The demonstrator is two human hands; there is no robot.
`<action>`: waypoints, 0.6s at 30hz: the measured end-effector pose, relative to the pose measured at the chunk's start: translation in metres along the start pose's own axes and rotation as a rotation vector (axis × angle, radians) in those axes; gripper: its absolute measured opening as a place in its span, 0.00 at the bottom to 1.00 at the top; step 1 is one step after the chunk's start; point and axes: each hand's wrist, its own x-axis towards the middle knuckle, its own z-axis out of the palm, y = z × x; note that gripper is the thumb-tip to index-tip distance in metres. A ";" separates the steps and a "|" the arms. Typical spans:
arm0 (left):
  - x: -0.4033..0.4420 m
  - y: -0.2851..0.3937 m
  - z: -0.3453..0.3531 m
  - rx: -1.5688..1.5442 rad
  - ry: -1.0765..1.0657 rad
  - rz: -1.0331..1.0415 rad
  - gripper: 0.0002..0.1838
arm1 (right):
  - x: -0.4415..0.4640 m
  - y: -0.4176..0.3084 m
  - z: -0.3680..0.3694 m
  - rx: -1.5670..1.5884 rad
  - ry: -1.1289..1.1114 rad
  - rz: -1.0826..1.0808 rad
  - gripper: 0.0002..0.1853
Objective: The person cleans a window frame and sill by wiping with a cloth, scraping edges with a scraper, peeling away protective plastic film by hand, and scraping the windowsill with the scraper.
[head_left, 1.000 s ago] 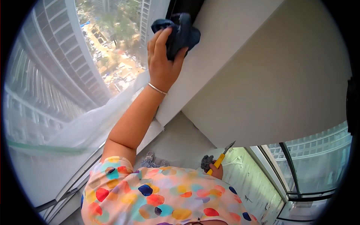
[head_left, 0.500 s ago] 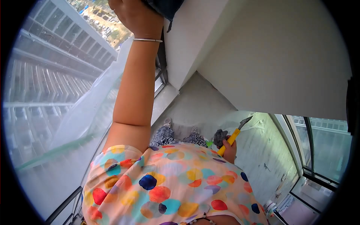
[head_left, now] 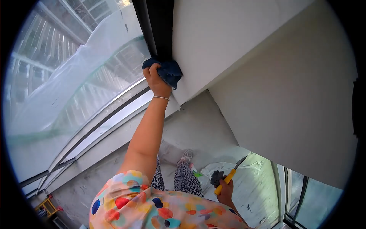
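My left hand (head_left: pixel 157 79) is closed around a dark blue cloth (head_left: pixel 168 72) and presses it against the black window frame (head_left: pixel 162 30), close to where the frame meets the white wall. Low on the right, my right hand (head_left: pixel 225 190) grips a scraper (head_left: pixel 230 177) with a yellow handle and a dark blade pointing up and away. A clump of dark grey, fuzzy material (head_left: pixel 217 178) sits at the same hand, beside the handle. Whether the fingers pinch that clump or it only rests there, I cannot tell.
Large window glass (head_left: pixel 103 76) with a plastic sheet behind it fills the left. A white wall corner (head_left: pixel 213 49) juts out on the right. Below lies the dusty floor (head_left: pixel 198 129). A yellow object (head_left: pixel 46 208) stands at lower left, and another window (head_left: pixel 312 202) is at lower right.
My left hand has come down the window frame with the blue cloth. The view has shifted, showing more floor and the lower window rail. My right hand still holds the scraper.
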 end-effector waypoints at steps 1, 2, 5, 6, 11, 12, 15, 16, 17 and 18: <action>-0.010 0.000 0.008 0.002 -0.013 -0.022 0.19 | 0.004 -0.005 -0.005 -0.039 -0.022 0.029 0.14; -0.018 0.002 0.007 0.039 -0.098 -0.139 0.19 | 0.002 -0.005 -0.006 -0.070 -0.045 0.051 0.14; -0.029 -0.010 -0.001 0.146 -0.401 -0.263 0.17 | -0.009 -0.010 0.011 -0.127 -0.120 0.003 0.15; -0.021 -0.001 -0.015 0.100 -0.525 -0.273 0.16 | -0.017 -0.020 0.024 -0.153 -0.158 -0.027 0.16; -0.016 0.064 -0.115 -0.212 -1.237 -0.204 0.13 | -0.062 -0.080 0.059 -0.633 -0.421 -0.464 0.21; -0.030 0.064 -0.133 -0.276 -1.237 -0.482 0.12 | -0.067 -0.089 0.064 -0.709 -0.489 -0.541 0.22; -0.070 0.032 -0.189 -0.826 -1.065 -1.501 0.09 | -0.093 -0.130 0.110 -0.745 -0.646 -0.661 0.22; -0.078 0.030 -0.208 -0.966 -1.020 -1.623 0.07 | -0.096 -0.145 0.125 -0.804 -0.668 -0.644 0.22; -0.078 0.037 -0.228 -1.026 -0.960 -1.770 0.06 | -0.100 -0.156 0.138 -0.860 -0.687 -0.621 0.22; -0.075 0.046 -0.243 -1.080 -0.896 -1.919 0.06 | -0.098 -0.164 0.152 -0.815 -0.710 -0.589 0.22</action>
